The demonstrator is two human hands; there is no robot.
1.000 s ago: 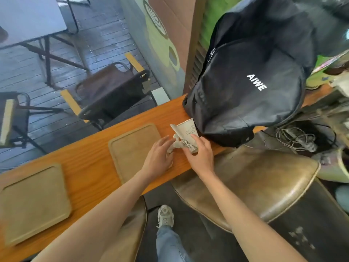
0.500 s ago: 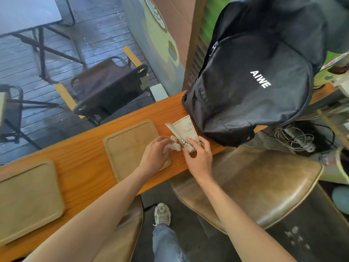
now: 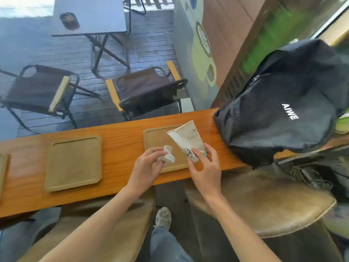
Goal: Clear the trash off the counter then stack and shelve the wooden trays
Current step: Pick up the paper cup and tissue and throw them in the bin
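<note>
Clearing trash: right hand [image 3: 204, 167] pinches flattened paper cup [image 3: 188, 141] over near tray [image 3: 151, 137]; left hand [image 3: 146, 166] fingers closed on crumpled napkin [image 3: 168, 156]. Next: stuff napkin in cup (probably), bin both. Second tray [image 3: 73, 161] bare on counter [image 3: 122, 137].
</note>
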